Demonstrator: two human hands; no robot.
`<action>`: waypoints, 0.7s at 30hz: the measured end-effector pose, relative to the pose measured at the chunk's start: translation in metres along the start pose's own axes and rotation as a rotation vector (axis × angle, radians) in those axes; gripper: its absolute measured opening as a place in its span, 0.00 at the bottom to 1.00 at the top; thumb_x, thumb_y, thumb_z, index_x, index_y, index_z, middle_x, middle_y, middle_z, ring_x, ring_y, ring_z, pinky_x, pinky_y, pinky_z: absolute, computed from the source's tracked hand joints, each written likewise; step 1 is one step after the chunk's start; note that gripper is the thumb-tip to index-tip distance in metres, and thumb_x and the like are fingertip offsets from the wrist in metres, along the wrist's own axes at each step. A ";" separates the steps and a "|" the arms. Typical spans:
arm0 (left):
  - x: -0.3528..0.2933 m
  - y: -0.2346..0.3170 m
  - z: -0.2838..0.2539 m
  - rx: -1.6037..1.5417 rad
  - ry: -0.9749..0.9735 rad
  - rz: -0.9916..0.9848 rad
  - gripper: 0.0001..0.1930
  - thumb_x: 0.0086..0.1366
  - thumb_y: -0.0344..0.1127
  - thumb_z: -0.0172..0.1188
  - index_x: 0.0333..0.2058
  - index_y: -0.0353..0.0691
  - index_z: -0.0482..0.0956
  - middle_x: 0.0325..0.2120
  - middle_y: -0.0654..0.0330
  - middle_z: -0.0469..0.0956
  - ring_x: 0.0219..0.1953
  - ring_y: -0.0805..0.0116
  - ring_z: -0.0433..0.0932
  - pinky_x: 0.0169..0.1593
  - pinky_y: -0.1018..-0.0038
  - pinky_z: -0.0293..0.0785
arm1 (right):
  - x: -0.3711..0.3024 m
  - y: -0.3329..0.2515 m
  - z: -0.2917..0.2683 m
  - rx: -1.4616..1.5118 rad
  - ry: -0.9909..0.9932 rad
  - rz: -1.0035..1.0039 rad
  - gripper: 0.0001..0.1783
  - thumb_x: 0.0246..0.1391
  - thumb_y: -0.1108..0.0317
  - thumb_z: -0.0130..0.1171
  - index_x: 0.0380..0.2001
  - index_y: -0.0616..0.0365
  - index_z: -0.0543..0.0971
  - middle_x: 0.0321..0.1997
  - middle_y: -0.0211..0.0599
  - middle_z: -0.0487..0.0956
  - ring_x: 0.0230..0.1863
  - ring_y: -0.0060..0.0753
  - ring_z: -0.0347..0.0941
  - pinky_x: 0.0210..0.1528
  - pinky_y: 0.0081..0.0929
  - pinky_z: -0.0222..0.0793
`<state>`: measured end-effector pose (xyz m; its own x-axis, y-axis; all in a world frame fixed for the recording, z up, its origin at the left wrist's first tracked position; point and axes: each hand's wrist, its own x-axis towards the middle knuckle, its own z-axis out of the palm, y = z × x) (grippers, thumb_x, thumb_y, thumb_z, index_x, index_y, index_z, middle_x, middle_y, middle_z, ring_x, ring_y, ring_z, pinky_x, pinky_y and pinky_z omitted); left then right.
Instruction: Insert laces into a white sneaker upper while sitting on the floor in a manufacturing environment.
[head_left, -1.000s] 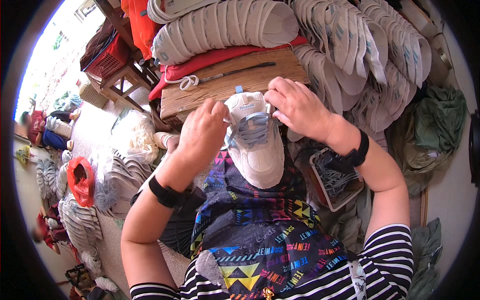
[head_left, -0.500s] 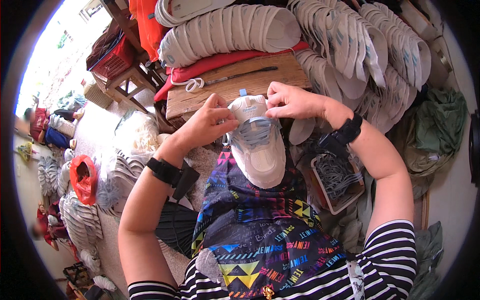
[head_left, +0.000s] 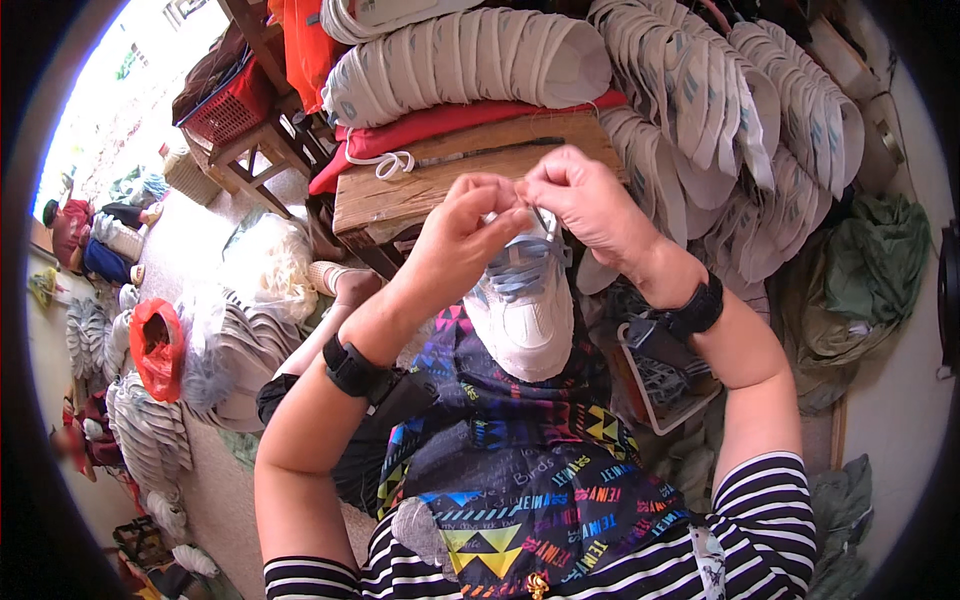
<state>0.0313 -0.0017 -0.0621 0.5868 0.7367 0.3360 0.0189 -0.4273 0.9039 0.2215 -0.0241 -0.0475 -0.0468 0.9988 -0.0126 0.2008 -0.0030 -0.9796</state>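
A white shoe upper [head_left: 522, 330] stands over my lap with its toe toward me, its front criss-crossed by a blue-grey shoelace [head_left: 517, 275]. At the tongue end, my left hand [head_left: 470, 225] is closed in a pinch from the left side. Close against it, my right hand [head_left: 590, 205] pinches too, with a bit of the lace showing under its fingers. The fingertips meet and cover the top of the tongue, so the lace ends between them are mostly hidden.
Ahead lies a wooden bench [head_left: 440, 185] with a white cord [head_left: 393, 164] and a red cloth. Nested white shoe uppers [head_left: 470, 60] rest beyond it, more hang at right. A bin of grey-blue laces [head_left: 665, 390] stands by my right side. A red bag [head_left: 157, 350] is at left.
Both hands have come together over the tongue, fingertips now touching. Earlier they were apart at the two sides of the shoe upper. The lace across the front looks looser and more bunched.
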 end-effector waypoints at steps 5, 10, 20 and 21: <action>0.021 0.047 -0.021 -0.251 -0.145 -0.159 0.11 0.71 0.37 0.52 0.38 0.34 0.77 0.33 0.61 0.78 0.33 0.78 0.73 0.42 0.79 0.69 | -0.005 -0.038 -0.001 -0.024 0.081 -0.381 0.10 0.64 0.65 0.53 0.34 0.59 0.77 0.35 0.26 0.73 0.31 0.14 0.70 0.35 0.15 0.68; 0.026 0.059 -0.040 -0.392 0.163 0.016 0.11 0.71 0.33 0.51 0.41 0.31 0.76 0.37 0.59 0.78 0.36 0.73 0.76 0.45 0.76 0.73 | -0.016 -0.024 0.019 0.191 -0.009 -0.227 0.11 0.62 0.66 0.55 0.42 0.62 0.74 0.35 0.31 0.78 0.40 0.20 0.76 0.40 0.20 0.73; 0.021 0.026 -0.020 -0.169 0.262 -0.128 0.08 0.67 0.33 0.58 0.34 0.34 0.80 0.28 0.69 0.76 0.31 0.83 0.71 0.33 0.82 0.69 | -0.026 -0.033 0.014 0.304 -0.159 -0.162 0.11 0.66 0.64 0.51 0.41 0.59 0.78 0.36 0.27 0.78 0.37 0.14 0.72 0.44 0.15 0.68; 0.023 0.001 -0.022 -0.036 0.210 -0.079 0.09 0.65 0.35 0.60 0.33 0.34 0.81 0.25 0.65 0.76 0.31 0.78 0.72 0.33 0.79 0.70 | -0.025 -0.032 0.014 0.302 -0.159 -0.164 0.11 0.66 0.64 0.51 0.41 0.59 0.78 0.36 0.27 0.78 0.37 0.14 0.72 0.44 0.15 0.68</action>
<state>0.0272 0.0262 -0.0480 0.4028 0.8618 0.3083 0.0271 -0.3479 0.9371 0.2028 -0.0502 -0.0191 -0.2108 0.9673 0.1413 -0.1183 0.1182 -0.9859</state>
